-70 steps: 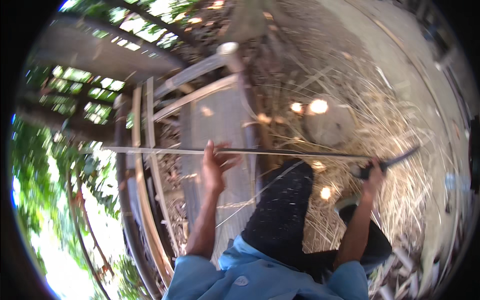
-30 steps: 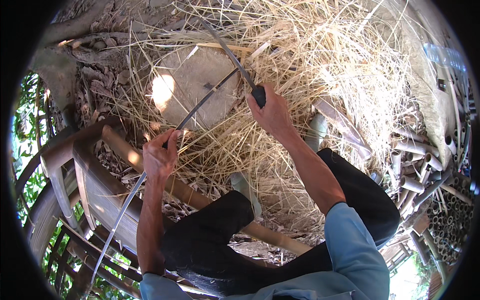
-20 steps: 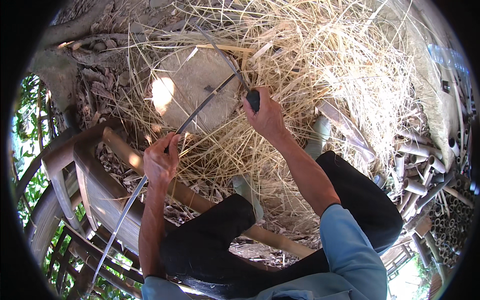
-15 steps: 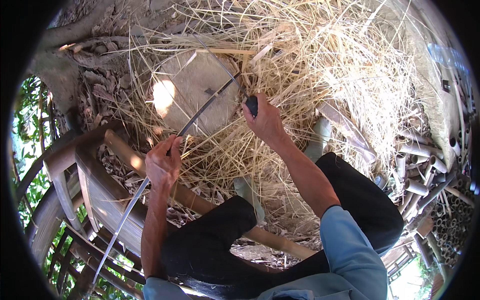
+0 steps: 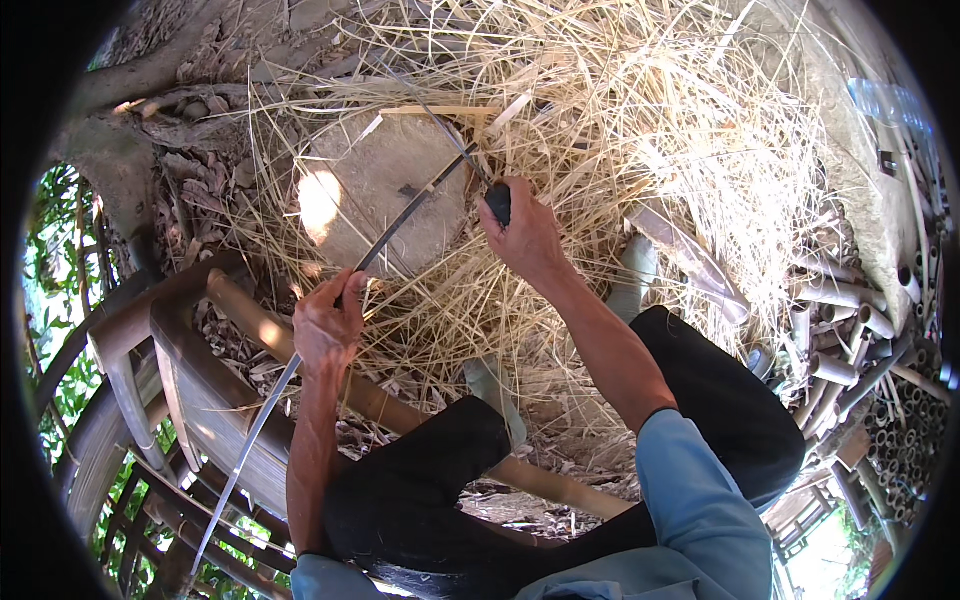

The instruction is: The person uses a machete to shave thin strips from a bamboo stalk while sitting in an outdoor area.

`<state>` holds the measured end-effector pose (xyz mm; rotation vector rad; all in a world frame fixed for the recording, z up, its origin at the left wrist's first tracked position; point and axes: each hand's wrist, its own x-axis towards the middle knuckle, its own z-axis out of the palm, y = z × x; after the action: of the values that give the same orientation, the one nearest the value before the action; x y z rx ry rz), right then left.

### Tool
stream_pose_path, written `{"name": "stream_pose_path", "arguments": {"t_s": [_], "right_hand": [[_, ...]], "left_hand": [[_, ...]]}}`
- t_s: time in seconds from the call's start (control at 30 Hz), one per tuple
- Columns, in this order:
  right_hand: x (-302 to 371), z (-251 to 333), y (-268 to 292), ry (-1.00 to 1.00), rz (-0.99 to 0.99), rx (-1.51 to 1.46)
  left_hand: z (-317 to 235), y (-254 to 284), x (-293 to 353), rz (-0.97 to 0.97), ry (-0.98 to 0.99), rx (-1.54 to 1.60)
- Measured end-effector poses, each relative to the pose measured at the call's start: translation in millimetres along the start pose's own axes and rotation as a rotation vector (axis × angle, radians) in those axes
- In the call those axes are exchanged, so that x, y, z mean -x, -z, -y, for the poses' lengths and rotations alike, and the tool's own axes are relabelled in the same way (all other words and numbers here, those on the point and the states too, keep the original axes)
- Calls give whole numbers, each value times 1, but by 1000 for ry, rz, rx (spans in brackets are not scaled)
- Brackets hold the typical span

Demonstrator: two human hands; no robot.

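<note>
My left hand point(image 5: 330, 320) is closed around a long, thin bamboo strip point(image 5: 394, 229). The strip's upper part slants over the stump, dark with a pale patch near its tip; its lower part trails behind my wrist toward the bottom left. In my right hand point(image 5: 527, 232), the fingers wrap the black handle point(image 5: 498, 203) of a knife. Its long, narrow blade point(image 5: 438, 118) points up and left, and the strip's tip meets or crosses it just above the handle; whether they touch I cannot tell. Below both lies a round wooden stump point(image 5: 365, 165) with a bright sun patch.
Pale shavings point(image 5: 650, 110) heap around and right of the stump. A bamboo bench point(image 5: 215, 370) stands at left, and a bamboo pole point(image 5: 560, 485) crosses before my legs. Cut bamboo tubes point(image 5: 840, 370) pile at right, near a clear plastic bottle point(image 5: 888, 104).
The whole view has shifted slightly. Both hands keep their grips, with the strip and the knife in nearly the same position relative to each other.
</note>
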<state>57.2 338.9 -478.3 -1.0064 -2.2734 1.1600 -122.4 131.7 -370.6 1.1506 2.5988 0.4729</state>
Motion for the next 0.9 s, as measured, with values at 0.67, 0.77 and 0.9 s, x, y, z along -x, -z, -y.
{"name": "stream_pose_path", "arguments": {"t_s": [0.67, 0.77, 0.9], "right_hand": [[-4, 0, 4, -292, 227, -63], [-7, 4, 19, -307, 242, -140], [5, 19, 32, -171, 130, -132]], "left_hand": [[-10, 3, 0, 22, 81, 19], [-15, 6, 0, 0, 83, 7], [-18, 23, 15, -20, 136, 103]]}}
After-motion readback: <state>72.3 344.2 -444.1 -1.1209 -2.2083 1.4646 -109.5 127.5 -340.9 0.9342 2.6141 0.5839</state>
